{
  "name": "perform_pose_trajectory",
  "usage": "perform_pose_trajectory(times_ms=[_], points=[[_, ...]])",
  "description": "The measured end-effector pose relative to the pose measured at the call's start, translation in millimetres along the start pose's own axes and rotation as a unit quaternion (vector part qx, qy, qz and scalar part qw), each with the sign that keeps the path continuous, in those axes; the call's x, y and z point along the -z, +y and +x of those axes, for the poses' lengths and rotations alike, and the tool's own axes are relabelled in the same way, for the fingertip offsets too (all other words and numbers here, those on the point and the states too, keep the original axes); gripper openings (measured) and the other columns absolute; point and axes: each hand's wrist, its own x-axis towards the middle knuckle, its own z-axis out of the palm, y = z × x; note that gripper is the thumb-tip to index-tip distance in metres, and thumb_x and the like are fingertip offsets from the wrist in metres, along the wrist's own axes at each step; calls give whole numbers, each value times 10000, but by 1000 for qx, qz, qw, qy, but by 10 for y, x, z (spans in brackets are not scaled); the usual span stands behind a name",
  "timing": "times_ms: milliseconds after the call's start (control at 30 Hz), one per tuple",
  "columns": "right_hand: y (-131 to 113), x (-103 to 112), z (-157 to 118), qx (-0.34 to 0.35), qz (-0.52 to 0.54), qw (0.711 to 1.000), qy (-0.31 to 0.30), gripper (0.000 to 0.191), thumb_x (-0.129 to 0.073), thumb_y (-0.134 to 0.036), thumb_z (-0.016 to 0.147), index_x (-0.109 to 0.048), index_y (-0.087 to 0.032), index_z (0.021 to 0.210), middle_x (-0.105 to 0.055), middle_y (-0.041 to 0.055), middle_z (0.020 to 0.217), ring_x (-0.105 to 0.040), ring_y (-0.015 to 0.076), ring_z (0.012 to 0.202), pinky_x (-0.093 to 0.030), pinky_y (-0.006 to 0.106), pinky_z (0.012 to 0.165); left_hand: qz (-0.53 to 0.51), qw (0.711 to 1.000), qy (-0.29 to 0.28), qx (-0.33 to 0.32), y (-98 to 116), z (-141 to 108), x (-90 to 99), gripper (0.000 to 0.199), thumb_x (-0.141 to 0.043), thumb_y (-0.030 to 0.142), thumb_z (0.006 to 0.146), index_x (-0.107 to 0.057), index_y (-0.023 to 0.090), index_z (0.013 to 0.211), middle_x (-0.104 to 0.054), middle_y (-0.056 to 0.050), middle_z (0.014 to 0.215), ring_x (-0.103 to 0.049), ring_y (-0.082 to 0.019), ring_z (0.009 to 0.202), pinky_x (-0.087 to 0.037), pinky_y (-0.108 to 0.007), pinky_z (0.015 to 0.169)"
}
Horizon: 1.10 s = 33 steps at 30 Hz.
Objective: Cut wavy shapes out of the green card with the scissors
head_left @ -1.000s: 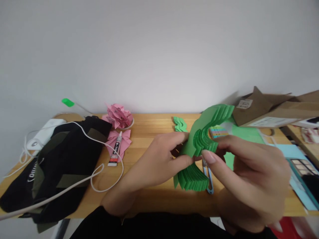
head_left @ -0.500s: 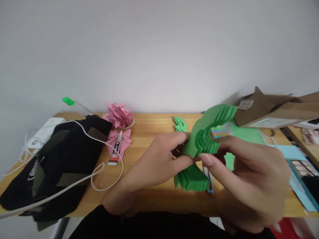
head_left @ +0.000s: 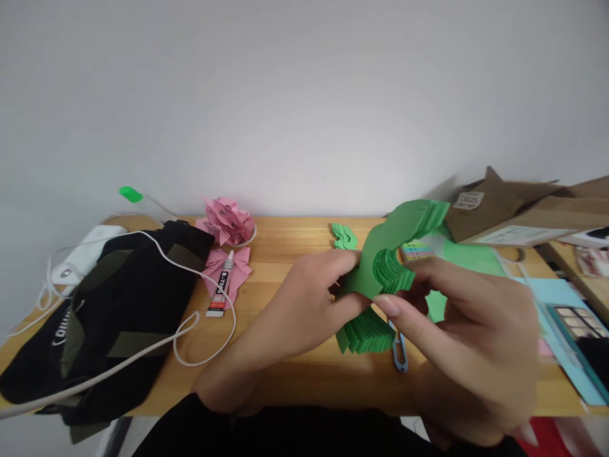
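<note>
Behind a light-brown wooden tabletop (head_left: 280,254), a plain grey wall (head_left: 285,108) is rising. Above the table's middle, a thick stack of green, curved cut-paper sheets (head_left: 373,260) is hanging in mid-air: the left hand (head_left: 304,304) is clamping its left side, while the right hand (head_left: 485,336) is touching its right side; whether that one is also pinching, I cannot tell. Below, a slim blue tool (head_left: 401,366) is lying on the wood. Farther left, a black-and-red glue tube (head_left: 219,295) is resting on pink folded paper (head_left: 242,263); far right, a brown cardboard box (head_left: 533,212) is standing.
</note>
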Motion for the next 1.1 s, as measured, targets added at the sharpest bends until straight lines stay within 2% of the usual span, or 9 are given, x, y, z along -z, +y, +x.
perform_pose_trajectory(times_ms=[167, 333, 567, 700, 767, 833, 933, 1000, 1100], points=[[-14, -9, 32, 5, 7, 1000, -6, 202, -655, -235, 829, -531, -180, 679, -501, -70, 479, -408, 44, 398, -331, 175, 412, 14, 1000, 9, 2, 0, 8, -8, 100, -603, 236, 819, -577, 165, 754, -543, 25, 663, -475, -105, 616, -374, -225, 554], [1, 2, 64, 2, 28, 999, -22, 244, -595, -193, 840, -495, -195, 618, -497, -67, 460, -425, 53, 374, -314, 184, 388, 27, 999, 26, -4, 10, 14, -16, 132, -593, 250, 828, -558, 168, 730, -449, 54, 616, -393, -88, 577, -318, -222, 536], [34, -18, 67, -28, 28, 999, -21, 265, -578, -192, 823, -514, -188, 566, -459, -63, 435, -405, 63, 368, -315, 188, 382, 60, 997, 51, -18, -6, -1, -35, 175, -617, 343, 842, -630, 168, 852, -534, 29, 672, -453, -110, 621, -341, -239, 557], [62, -31, 83, -46, 44, 998, -22, 279, -557, -195, 828, -512, -185, 553, -453, -62, 431, -417, 64, 373, -326, 182, 386, 50, 997, 65, -16, -25, -15, -40, 234, -622, 397, 845, -620, 164, 826, -548, 23, 678, -469, -110, 633, -368, -238, 568], [71, -29, 92, -44, 66, 996, -32, 274, -548, -186, 833, -520, -183, 560, -469, -58, 427, -430, 66, 371, -331, 181, 381, 1, 998, 62, -10, -33, -14, -35, 245, -623, 408, 845, -620, 164, 825, -573, 12, 708, -506, -117, 669, -405, -236, 590], [76, -21, 93, -35, 89, 995, -35, 257, -543, -170, 832, -531, -181, 575, -483, -55, 434, -436, 68, 376, -339, 178, 380, -93, 995, 43, -1, -39, -4, -27, 251, -611, 412, 855, -633, 166, 894, -623, -14, 786, -564, -134, 737, -457, -244, 639], [82, -7, 76, -18, 119, 992, -32, 233, -549, -150, 812, -511, -185, 585, -488, -52, 462, -436, 69, 400, -344, 177, 389, -224, 974, 34, 11, -42, 18, -14, 304, -618, 429, 847, -624, 164, 995, -657, -43, 854, -608, -148, 785, -505, -266, 704], [87, -2, 62, -9, 145, 987, -72, 227, -542, -135, 799, -490, -189, 585, -466, -63, 459, -417, 62, 400, -335, 175, 393, -263, 964, 46, 3, -38, 24, -3, 318, -647, 432, 823, -618, 167, 996, -656, -44, 865, -608, -142, 787, -510, -258, 713], [94, -6, 55, 6, 179, 971, -156, 219, -523, -100, 778, -465, -193, 588, -430, -83, 461, -393, 49, 399, -335, 167, 410, -267, 962, 49, -14, -31, 14, 17, 254, -684, 394, 803, -614, 172, 906, -621, -19, 818, -574, -116, 743, -489, -222, 668]])
